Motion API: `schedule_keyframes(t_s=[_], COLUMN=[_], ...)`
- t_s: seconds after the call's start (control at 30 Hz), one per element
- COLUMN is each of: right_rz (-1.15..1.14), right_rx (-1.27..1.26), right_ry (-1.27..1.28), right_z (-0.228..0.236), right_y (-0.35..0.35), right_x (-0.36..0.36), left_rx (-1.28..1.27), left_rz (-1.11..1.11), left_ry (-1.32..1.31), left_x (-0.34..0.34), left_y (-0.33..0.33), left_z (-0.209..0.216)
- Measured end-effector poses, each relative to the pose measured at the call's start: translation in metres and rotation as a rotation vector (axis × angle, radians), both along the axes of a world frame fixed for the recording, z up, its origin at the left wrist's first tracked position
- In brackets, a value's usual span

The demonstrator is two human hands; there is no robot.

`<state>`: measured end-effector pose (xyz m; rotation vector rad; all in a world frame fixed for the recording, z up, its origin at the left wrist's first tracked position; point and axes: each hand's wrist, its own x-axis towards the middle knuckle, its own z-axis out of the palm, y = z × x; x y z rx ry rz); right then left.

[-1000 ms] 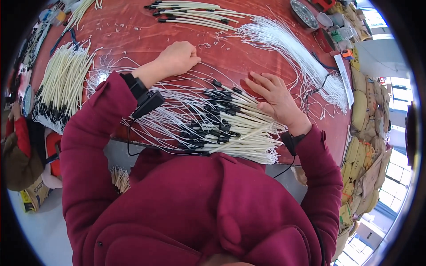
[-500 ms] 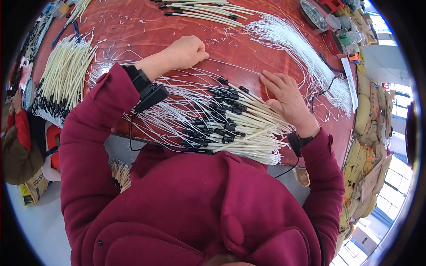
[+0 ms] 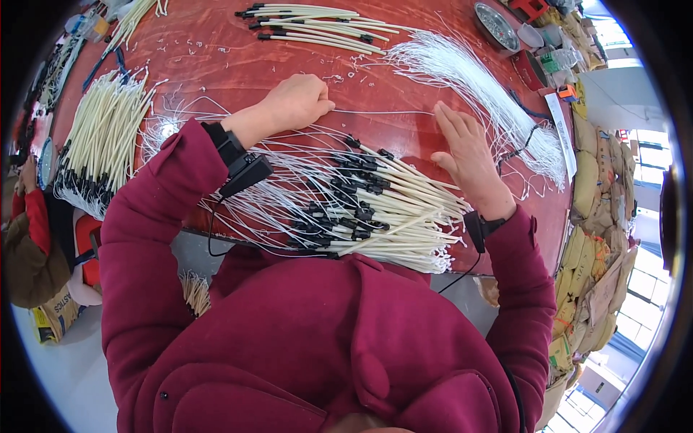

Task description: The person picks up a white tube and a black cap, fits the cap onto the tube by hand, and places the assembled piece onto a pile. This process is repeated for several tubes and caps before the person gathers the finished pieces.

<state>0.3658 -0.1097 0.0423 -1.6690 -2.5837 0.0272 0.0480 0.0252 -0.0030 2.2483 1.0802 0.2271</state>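
Observation:
My left hand (image 3: 299, 101) is closed, its thumb and forefinger pinching a thin white cord (image 3: 382, 112). The cord runs nearly straight and level over to the fingertips of my right hand (image 3: 465, 148), which has its fingers stretched and thumb spread. Whether that cord is caught between the right fingers I cannot tell. Nearer to me lies a heap of cream-coloured tubes (image 3: 411, 209) with black end pieces (image 3: 354, 180). Many loose white cords (image 3: 274, 187) trail leftward from them, beneath my left forearm.
A bundle of white cords (image 3: 498, 94) lies at the right of the red table (image 3: 216, 72). More tubes lie at the far side (image 3: 317, 29) and in a left-hand stack (image 3: 108, 137). A metal bowl (image 3: 497, 27) stands far right. Another person's arm (image 3: 35, 209) shows at left.
My left hand has come slightly nearer to me, and the cord has gone from slanting to level. My right hand has turned more upright with its thumb farther out.

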Motion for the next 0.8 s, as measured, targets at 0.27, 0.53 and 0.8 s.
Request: schedule_keyframes(t_s=[0.27,0.53,0.8], right_rz=[-0.027,-0.055,-0.077], right_rx=[-0.075,-0.074,-0.125], right_ry=[-0.09,-0.056,0.027], right_z=[-0.009,-0.009,-0.007], right_y=[-0.006,-0.013,-0.011], right_x=[0.004,0.004,0.004], left_rx=[-0.175,0.06,0.309], left_rz=[0.097,0.209,0.173], left_ry=[-0.033,0.045,0.193], left_x=[-0.014,-0.034,-0.029], left_y=[0.008,0.013,0.023], left_z=[0.0,-0.009,0.018])
